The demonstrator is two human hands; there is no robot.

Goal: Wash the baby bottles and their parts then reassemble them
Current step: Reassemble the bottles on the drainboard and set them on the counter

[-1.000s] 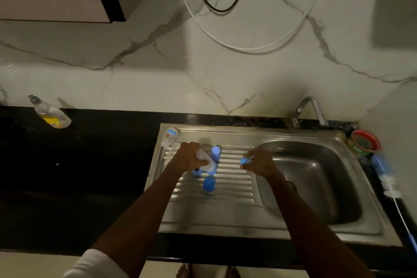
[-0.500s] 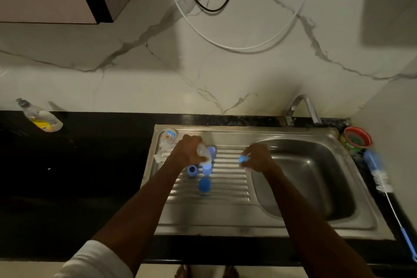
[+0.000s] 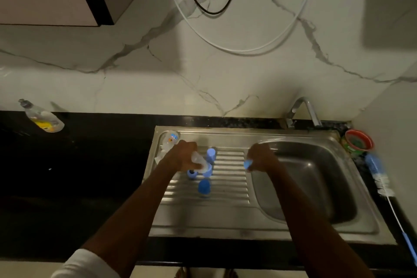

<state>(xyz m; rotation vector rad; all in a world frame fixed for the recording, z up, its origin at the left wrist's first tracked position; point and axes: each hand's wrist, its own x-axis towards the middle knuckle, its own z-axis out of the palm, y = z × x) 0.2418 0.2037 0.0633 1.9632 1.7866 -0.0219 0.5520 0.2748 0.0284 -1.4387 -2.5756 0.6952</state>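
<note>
Fingers of left hand [image 3: 184, 157] curled round clear plastic baby bottle [image 3: 198, 160], held tilted over ribbed steel drainboard [image 3: 228, 178], neck end down beside a blue cap. Fingers of right hand [image 3: 261, 158] pinched on small blue bottle part [image 3: 247, 163], over the edge between drainboard and stainless steel sink basin [image 3: 316, 187]; exact finger placement too blurred to tell.

On the drainboard: tall blue cap [image 3: 211, 154] standing just behind the held bottle, blue ring with dark centre [image 3: 192, 174] below the left hand, rounded blue cap [image 3: 204, 186] nearest the viewer, another blue piece [image 3: 208, 169] touching the bottle's lower end. Second clear bottle with coloured print [image 3: 170, 141] lying at the drainboard's far left corner.

Chrome tap [image 3: 303, 110] behind the basin. Red-rimmed round container [image 3: 358, 143] at the basin's right, blue-handled bottle brush with white bristles [image 3: 379, 176] lying just in front of it on black countertop [image 3: 79, 176]. Clear dish-soap bottle with yellow label [image 3: 41, 117] far left against marble wall [image 3: 225, 79].
</note>
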